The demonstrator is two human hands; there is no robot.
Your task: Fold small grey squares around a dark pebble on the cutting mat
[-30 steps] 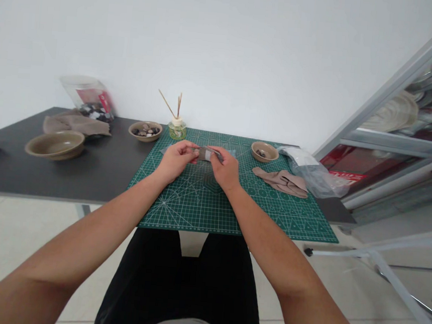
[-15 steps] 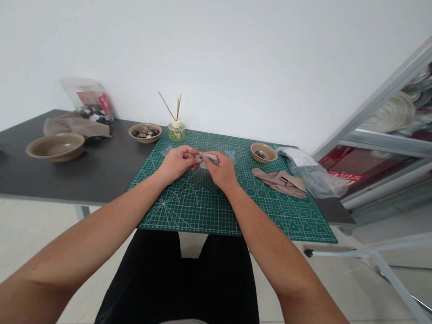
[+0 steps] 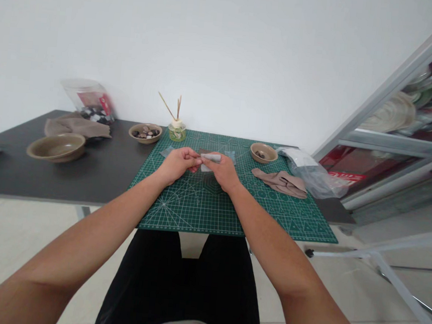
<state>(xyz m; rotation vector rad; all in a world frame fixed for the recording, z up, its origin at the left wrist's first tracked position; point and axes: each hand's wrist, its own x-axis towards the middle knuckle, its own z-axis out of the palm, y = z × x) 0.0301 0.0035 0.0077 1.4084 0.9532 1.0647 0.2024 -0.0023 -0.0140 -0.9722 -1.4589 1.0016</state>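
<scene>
Over the green cutting mat (image 3: 173,214) my two hands meet at the fingertips. My left hand (image 3: 180,165) is closed in a pinch on what looks like a small stone, mostly hidden by the fingers. My right hand (image 3: 223,170) is closed on a light grey folded cloth (image 3: 212,157), its thumb pressing the cloth towards the left fingertips. Beneath and behind the hands lies clear plastic (image 3: 230,156) on the mat. To the right are a small tan bowl (image 3: 270,153) holding a few dark stones (image 3: 260,155) and a crumpled brown cloth (image 3: 282,182).
A bowl of several stones (image 3: 145,132) and a reed diffuser (image 3: 177,130) stand behind my left hand. Further left are a larger tan bowl (image 3: 56,149), a brown cloth (image 3: 76,124) and a clear container of stones (image 3: 92,102). A plastic bag (image 3: 315,175) lies at the right edge.
The fingertips have closed in over the small stone, hiding it more. The grey cloth has turned flatter and shows more of its surface below the right thumb.
</scene>
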